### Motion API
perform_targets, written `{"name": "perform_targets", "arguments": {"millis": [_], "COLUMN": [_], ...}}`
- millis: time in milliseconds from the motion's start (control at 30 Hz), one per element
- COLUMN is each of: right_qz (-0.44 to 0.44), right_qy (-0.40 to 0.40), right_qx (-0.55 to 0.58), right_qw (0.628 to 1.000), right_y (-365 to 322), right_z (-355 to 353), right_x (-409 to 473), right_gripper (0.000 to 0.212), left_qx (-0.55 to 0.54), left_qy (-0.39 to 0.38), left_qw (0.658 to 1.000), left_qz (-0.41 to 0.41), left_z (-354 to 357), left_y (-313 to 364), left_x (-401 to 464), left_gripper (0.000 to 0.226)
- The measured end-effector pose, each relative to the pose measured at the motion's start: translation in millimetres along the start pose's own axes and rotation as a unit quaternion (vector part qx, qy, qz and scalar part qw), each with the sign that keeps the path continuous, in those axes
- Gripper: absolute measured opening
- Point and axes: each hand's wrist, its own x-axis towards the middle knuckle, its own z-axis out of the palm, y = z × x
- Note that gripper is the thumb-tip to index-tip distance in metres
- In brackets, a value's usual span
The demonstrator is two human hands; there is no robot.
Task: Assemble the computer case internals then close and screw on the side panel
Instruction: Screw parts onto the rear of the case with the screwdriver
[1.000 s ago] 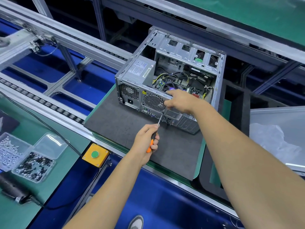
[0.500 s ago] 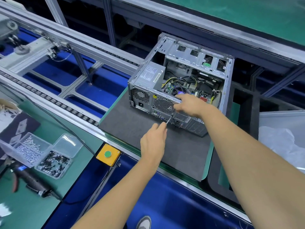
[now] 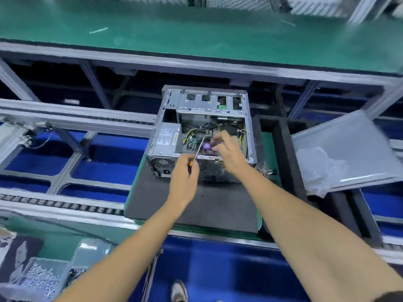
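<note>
The open computer case lies on a dark mat, its open side up, with the power supply, cables and board showing. My left hand grips an orange-handled screwdriver whose shaft points up into the case interior. Reaching over the case's near wall, my right hand has loosely bent fingers by a purple round part and holds nothing that I can see. The frame is blurred by motion.
A grey metal panel with a crumpled plastic bag on it lies to the right of the case. Clear boxes of screws stand at the bottom left on the green bench. Conveyor rails run along the left.
Both hands rose from the case's rear wall to above its open interior. The screwdriver tip left the rear panel and now points inside. My head moved forward over the case.
</note>
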Motion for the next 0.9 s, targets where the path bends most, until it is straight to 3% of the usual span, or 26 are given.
{"name": "perform_targets", "arguments": {"millis": [167, 233, 367, 467, 567, 633, 700, 900], "right_qz": [0.133, 0.127, 0.103, 0.128, 0.201, 0.227, 0.245, 0.277], "right_qy": [0.013, 0.029, 0.127, 0.209, 0.252, 0.264, 0.269, 0.253], "right_qx": [0.137, 0.134, 0.202, 0.234, 0.287, 0.280, 0.273, 0.233], "right_qw": [0.981, 0.982, 0.966, 0.941, 0.902, 0.895, 0.891, 0.897], "right_y": [-17.1, -19.5, -17.9, -6.4, 12.0, 23.7, 34.1, 50.9], "right_z": [-1.9, -0.8, -5.3, -17.2, -34.4, -42.1, -44.0, -41.3], "right_x": [-9.8, -13.9, -25.2, -29.0, -37.4, -44.6, -51.2, -62.5], "right_gripper": [0.027, 0.029, 0.034, 0.032, 0.021, 0.022, 0.023, 0.025], "left_qx": [0.028, 0.040, 0.038, 0.149, 0.221, 0.256, 0.256, 0.281], "left_qy": [-0.165, -0.215, -0.200, -0.123, -0.227, -0.346, -0.418, -0.449], "left_qw": [0.982, 0.970, 0.968, 0.958, 0.915, 0.872, 0.850, 0.836], "left_qz": [0.092, 0.106, 0.145, 0.214, 0.251, 0.232, 0.193, 0.144], "left_z": [3.0, 10.1, 21.3, 14.4, -8.7, -18.9, -19.3, 2.2], "left_y": [42.1, 51.9, 45.5, 8.5, -39.7, -64.2, -74.9, -74.3], "left_x": [61.9, 72.2, 69.8, 55.5, 45.3, 38.4, 34.2, 34.7], "left_gripper": [0.028, 0.041, 0.040, 0.039, 0.031, 0.025, 0.023, 0.031]}}
